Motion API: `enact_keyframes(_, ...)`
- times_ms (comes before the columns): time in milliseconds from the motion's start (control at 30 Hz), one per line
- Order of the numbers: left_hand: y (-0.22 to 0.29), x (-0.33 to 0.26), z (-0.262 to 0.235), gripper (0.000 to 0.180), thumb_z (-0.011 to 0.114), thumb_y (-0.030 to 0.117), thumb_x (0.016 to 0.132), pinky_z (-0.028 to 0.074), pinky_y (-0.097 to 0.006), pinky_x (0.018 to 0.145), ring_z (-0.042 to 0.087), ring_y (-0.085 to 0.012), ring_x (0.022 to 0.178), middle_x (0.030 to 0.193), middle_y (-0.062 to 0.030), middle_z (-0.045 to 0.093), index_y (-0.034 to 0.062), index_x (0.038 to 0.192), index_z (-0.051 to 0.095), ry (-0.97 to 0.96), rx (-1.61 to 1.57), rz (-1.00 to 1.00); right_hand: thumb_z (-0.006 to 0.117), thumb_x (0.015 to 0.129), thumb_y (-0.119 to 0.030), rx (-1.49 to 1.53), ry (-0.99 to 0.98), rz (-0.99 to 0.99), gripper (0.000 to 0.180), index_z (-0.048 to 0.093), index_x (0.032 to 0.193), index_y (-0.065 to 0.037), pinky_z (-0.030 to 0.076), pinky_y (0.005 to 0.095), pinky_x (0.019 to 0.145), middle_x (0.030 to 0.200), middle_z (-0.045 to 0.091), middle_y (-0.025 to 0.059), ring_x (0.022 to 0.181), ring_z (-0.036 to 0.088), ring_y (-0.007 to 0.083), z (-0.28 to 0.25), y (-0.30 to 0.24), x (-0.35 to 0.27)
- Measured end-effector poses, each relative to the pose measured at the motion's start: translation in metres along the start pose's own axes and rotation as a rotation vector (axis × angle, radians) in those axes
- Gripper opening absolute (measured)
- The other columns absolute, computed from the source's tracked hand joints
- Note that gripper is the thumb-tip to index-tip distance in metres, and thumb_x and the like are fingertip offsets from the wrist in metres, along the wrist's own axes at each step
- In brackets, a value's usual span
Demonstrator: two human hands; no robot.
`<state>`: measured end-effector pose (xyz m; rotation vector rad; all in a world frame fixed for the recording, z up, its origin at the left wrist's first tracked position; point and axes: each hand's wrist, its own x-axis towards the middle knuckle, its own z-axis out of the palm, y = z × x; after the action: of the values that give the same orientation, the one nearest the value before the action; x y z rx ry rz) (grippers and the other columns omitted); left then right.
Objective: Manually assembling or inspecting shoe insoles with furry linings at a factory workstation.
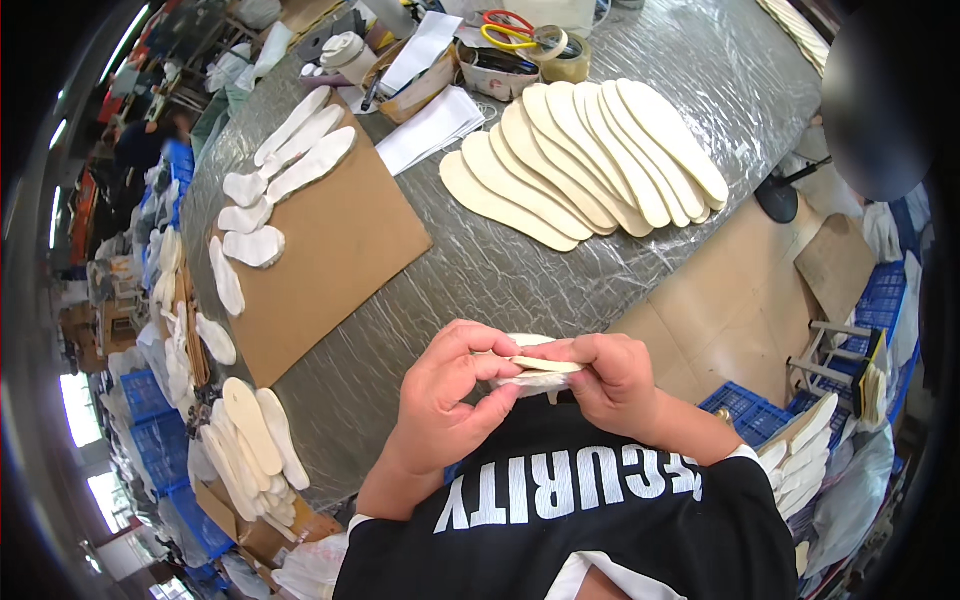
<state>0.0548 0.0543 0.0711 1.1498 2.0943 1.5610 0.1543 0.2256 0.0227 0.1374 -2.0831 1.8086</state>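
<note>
In front of my chest, my left hand (pixel 455 385) and my right hand (pixel 610 378) pinch a cream insole (pixel 550 366) from its two sides. Soft white material (pixel 543 381) lies against the insole, and my fingers grip it too. Fingers cover much of both, so I cannot tell how they are joined. Beyond my hands, several overlapping cream insoles (pixel 590 155) are fanned out on the table. Several white padded insole-shaped pieces (pixel 312 165) lie on a brown cardboard sheet (pixel 335 260) at the left.
At the table's far side are scissors (pixel 508 32), a tape roll (pixel 567 62), a white lidded cup (pixel 348 55) and paper sheets (pixel 432 130). More insoles (pixel 255 430) are piled at the lower left. Blue crates (pixel 745 408) stand at the right, past the table (pixel 480 270).
</note>
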Motion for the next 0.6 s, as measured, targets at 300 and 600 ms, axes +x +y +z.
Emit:
enact_keyframes(300, 0.003, -0.005, 0.005, 0.020, 0.072, -0.001, 0.071, 0.045, -0.037, 0.072, 0.059, -0.0261, 0.077, 0.090, -0.0082, 0.062, 0.0041, 0.084, 0.058, 0.040, 0.224, 0.214, 0.060, 0.077, 0.007, 0.029, -0.145, -0.006, 0.026, 0.062, 0.102, -0.003, 0.055, 0.0330, 0.074, 0.100, 0.071, 0.0131, 0.087, 0.070, 0.0286, -0.009, -0.007, 0.000)
enact_keyframes(600, 0.006, -0.007, -0.012, 0.050, 0.082, 0.024, 0.063, 0.041, -0.049, 0.091, 0.057, -0.0255, 0.107, 0.111, -0.0072, 0.063, 0.0073, 0.103, 0.057, 0.097, 0.467, 0.221, 0.065, 0.084, -0.001, 0.489, -0.149, 0.071, 0.011, 0.067, 0.093, -0.004, 0.041, 0.0472, 0.104, 0.106, 0.070, 0.0139, 0.107, 0.065, 0.0277, -0.011, 0.021, -0.004)
